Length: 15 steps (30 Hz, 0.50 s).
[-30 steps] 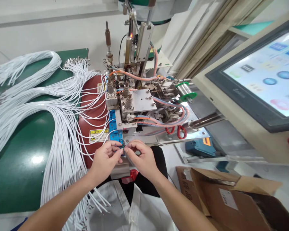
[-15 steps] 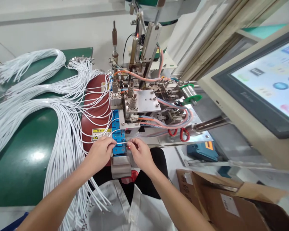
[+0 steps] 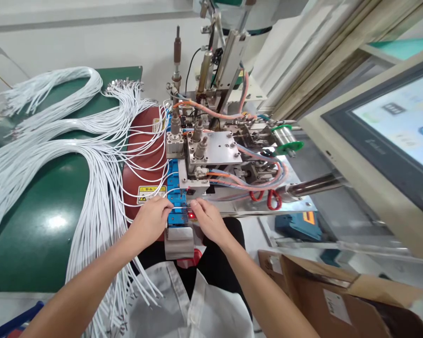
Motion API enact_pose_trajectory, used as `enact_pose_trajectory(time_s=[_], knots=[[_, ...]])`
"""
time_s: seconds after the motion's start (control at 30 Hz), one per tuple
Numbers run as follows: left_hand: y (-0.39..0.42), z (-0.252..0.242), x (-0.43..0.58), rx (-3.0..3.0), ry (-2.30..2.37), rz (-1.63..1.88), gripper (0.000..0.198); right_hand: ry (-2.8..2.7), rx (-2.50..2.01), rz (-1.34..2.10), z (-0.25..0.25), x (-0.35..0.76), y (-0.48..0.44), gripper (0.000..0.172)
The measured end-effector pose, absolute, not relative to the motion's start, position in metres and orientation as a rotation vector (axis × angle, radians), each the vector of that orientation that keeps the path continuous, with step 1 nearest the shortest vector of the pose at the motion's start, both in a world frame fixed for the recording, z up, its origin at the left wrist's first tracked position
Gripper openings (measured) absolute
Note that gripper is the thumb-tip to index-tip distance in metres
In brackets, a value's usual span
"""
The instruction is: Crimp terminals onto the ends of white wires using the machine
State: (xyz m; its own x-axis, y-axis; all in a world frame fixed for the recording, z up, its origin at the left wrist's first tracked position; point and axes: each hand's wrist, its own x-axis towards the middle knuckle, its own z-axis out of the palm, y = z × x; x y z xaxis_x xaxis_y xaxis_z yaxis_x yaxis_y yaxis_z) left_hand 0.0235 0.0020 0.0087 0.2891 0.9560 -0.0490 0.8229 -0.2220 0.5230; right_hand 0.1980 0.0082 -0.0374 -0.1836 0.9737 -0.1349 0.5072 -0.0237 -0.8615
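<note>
A white cable (image 3: 179, 207) lies across the row of blue fixture blocks (image 3: 178, 218) at the front of a metal machine. On its left side, my left hand (image 3: 152, 219) pinches the cable between thumb and fingers. At the other side my right hand (image 3: 209, 220) is closed at the cable's end, whose tip the fingers mostly hide. A small red light (image 3: 191, 215) glows just below the right fingertips. Further back, several white cables run from the blue blocks over a dark red plate (image 3: 146, 162).
Large bundles of white cables (image 3: 95, 202) cover much of the green table (image 3: 31, 253) at left. The machine's top plate (image 3: 216, 146), hoses and a green-rimmed wire spool (image 3: 284, 140) stand ahead. A touchscreen (image 3: 402, 122) and cardboard box (image 3: 324, 291) are at right.
The view has shifted slightly, so the machine sits a little further right. My right fingertips have moved slightly right from the block, and the red light shows more fully. My left hand keeps its pinch.
</note>
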Motion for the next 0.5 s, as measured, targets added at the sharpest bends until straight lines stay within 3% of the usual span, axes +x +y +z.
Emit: enact_pose_trajectory(time_s=[0.17, 0.5], knots=[[0.001, 0.008, 0.025, 2.135, 1.599, 0.368, 0.017, -1.773, -1.579, 0.887, -0.046, 0.186, 0.008, 0.035], [-0.004, 0.01, 0.031, 2.224, 1.715, 0.126, 0.019, -1.547, -1.565, 0.972, -0.06, 0.178, 0.004, 0.035]])
